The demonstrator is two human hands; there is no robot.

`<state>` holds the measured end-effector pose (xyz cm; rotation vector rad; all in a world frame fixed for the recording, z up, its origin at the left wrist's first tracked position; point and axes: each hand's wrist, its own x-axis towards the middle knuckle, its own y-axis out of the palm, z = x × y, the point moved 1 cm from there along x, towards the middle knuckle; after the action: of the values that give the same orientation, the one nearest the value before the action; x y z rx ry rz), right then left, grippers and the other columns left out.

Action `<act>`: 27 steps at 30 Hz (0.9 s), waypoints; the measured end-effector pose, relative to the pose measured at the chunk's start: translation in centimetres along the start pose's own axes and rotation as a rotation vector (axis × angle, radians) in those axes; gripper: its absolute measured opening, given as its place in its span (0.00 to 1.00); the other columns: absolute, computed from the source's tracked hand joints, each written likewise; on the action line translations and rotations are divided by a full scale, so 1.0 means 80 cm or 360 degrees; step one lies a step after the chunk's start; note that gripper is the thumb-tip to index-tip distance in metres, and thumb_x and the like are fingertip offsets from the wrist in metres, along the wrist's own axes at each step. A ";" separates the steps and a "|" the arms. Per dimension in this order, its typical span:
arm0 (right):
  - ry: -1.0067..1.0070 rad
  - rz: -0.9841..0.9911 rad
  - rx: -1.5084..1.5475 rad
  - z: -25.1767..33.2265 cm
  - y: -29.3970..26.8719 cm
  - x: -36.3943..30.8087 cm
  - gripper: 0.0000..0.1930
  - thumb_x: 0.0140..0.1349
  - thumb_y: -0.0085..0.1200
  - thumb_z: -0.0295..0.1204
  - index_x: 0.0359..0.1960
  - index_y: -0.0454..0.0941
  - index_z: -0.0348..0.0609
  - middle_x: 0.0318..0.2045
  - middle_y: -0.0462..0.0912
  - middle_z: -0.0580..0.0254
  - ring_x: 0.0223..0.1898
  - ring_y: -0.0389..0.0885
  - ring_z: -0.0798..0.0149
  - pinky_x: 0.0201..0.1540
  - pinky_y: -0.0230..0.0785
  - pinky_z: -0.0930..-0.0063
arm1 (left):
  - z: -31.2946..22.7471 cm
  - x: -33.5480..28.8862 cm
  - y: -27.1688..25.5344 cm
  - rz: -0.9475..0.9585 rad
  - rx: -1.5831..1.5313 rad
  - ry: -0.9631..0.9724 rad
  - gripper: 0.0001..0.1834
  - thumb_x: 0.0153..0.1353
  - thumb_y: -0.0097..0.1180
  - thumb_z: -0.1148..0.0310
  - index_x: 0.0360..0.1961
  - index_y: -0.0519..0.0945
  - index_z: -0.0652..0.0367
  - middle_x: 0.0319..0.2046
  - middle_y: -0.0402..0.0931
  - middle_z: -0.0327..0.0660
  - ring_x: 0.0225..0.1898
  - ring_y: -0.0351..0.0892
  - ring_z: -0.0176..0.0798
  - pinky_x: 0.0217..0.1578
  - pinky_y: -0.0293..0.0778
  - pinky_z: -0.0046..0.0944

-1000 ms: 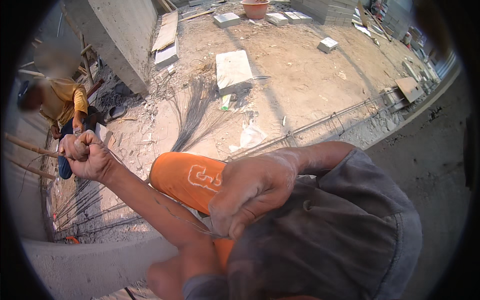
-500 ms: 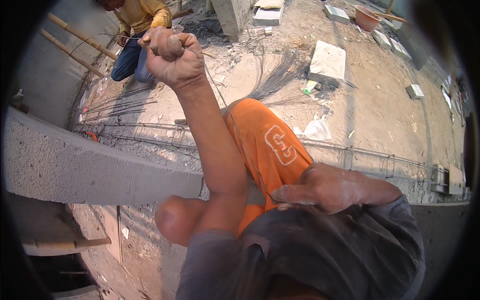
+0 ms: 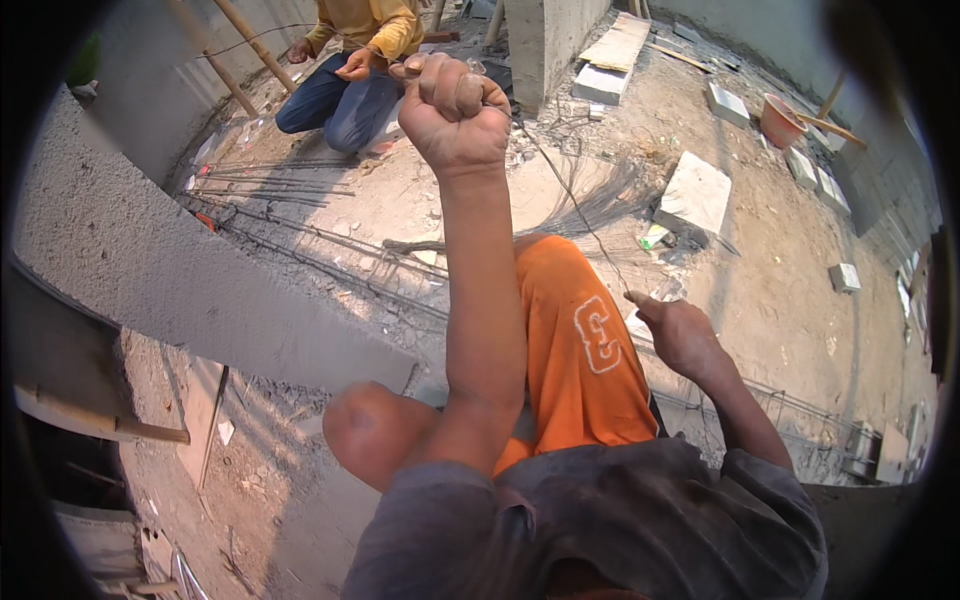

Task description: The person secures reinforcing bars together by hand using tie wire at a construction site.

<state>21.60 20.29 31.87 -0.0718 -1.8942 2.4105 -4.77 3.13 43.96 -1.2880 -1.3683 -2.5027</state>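
My left hand point(image 3: 455, 110) is raised in front of me, closed in a fist on the end of a thin dark wire point(image 3: 570, 210). The wire runs taut down and to the right to my right hand point(image 3: 680, 330), which pinches its other end beside my thigh in orange shorts point(image 3: 580, 370). A loose bundle of the same thin wires point(image 3: 600, 195) lies fanned out on the sandy ground beyond my knee.
Another person in a yellow shirt point(image 3: 355, 50) crouches at the top by steel bars point(image 3: 270, 180) on the ground. A grey concrete beam point(image 3: 180, 270) crosses the left. Concrete blocks point(image 3: 695, 190) and an orange bucket point(image 3: 780, 120) lie to the right.
My right hand has left my lap and moved out to the right, drawing the wire taut. My left fist stays raised. My view has swung toward the crouching person.
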 end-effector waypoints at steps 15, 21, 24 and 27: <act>0.0393 -0.1233 0.0753 -0.109 -0.134 0.113 0.10 0.68 0.50 0.33 0.37 0.70 0.36 0.27 0.77 0.58 0.30 0.73 0.67 0.34 0.66 0.70 | -0.051 0.003 -0.011 -0.0193 0.0091 0.0291 0.15 0.69 0.45 0.62 0.25 0.71 0.56 0.12 0.50 0.28 0.10 0.41 0.25 0.11 0.40 0.27; -0.0466 0.0390 0.0236 -0.001 -0.060 0.123 0.08 0.57 0.55 0.26 0.26 0.70 0.34 0.30 0.78 0.45 0.35 0.77 0.41 0.36 0.67 0.55 | -0.116 -0.003 0.021 0.0002 0.0218 0.0481 0.10 0.64 0.43 0.72 0.24 0.70 0.57 0.11 0.49 0.28 0.09 0.41 0.24 0.11 0.39 0.28; -0.1495 0.1189 0.1038 0.043 -0.117 0.114 0.04 0.56 0.57 0.23 0.33 0.77 0.38 0.28 0.78 0.56 0.32 0.80 0.52 0.32 0.71 0.64 | -0.164 -0.015 0.023 -0.0058 0.0181 0.0608 0.10 0.64 0.43 0.72 0.24 0.69 0.58 0.12 0.49 0.29 0.10 0.41 0.24 0.11 0.38 0.28; -0.2354 0.0601 0.1434 0.046 -0.171 0.159 0.07 0.58 0.56 0.22 0.37 0.76 0.33 0.34 0.80 0.62 0.26 0.80 0.67 0.23 0.70 0.78 | -0.181 -0.015 0.007 -0.0097 0.0244 0.0682 0.09 0.63 0.43 0.72 0.25 0.69 0.58 0.12 0.49 0.29 0.10 0.40 0.24 0.11 0.38 0.28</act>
<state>9.04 21.05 46.13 1.9536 -0.4876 3.6617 -13.18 -7.84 39.54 -0.6405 -1.4660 -2.4542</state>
